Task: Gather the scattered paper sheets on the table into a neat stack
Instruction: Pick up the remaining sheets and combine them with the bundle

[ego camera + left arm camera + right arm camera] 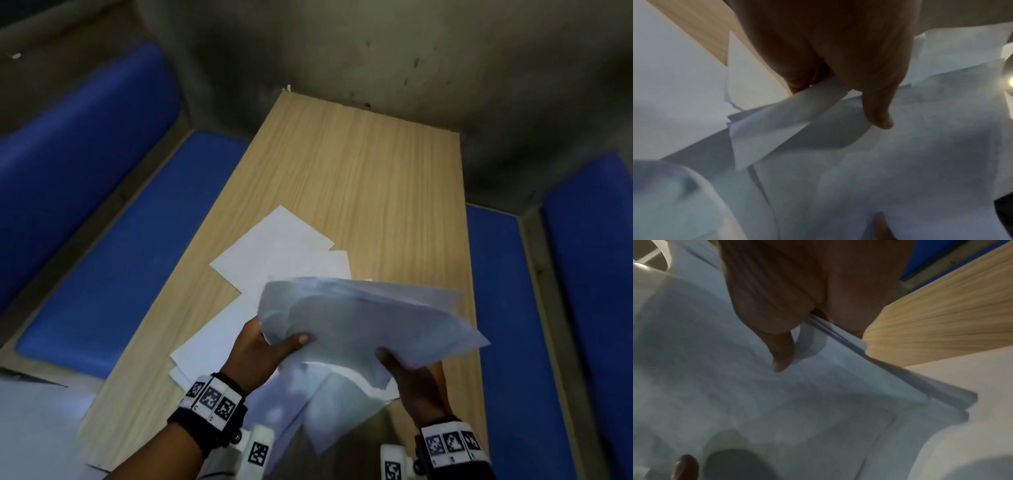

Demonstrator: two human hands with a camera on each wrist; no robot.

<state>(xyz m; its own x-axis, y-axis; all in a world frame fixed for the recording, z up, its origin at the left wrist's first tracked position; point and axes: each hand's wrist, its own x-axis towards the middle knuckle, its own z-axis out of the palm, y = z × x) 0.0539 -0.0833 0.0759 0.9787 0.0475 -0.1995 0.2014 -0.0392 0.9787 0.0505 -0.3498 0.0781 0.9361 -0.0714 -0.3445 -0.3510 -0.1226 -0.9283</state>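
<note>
we are holding a loose, uneven bundle of white paper sheets [359, 329] above the near half of the long light wooden table [359, 171], one hand at each side. our left hand [263, 346] is gripping the bundle's left edge, thumb lying on top and the other fingers going out of sight under the paper. in the left wrist view that thumb [879, 116] is pressing down on the top sheet while a folded corner sticks out from between thumb and palm; the fingers below are hidden. our right hand [411, 373] is clamping the near right part of the bundle, thumb on top, the remaining fingers covered by paper. in the right wrist view the thumb [781, 356] is pinning several stacked sheet edges, which are showing as thin dark lines just beside it.

the bundle is blurring in all three views, so we cannot count its sheets, and its far edges are fanning out unevenly. more flat white sheets [274, 250] are lying overlapped on the table beyond and to the left of the bundle, partly hidden beneath it; others [202, 356] are reaching toward the table's near left edge. blue padded benches [102, 257] are running along both sides of the table, the right one cut off by the picture edge.
</note>
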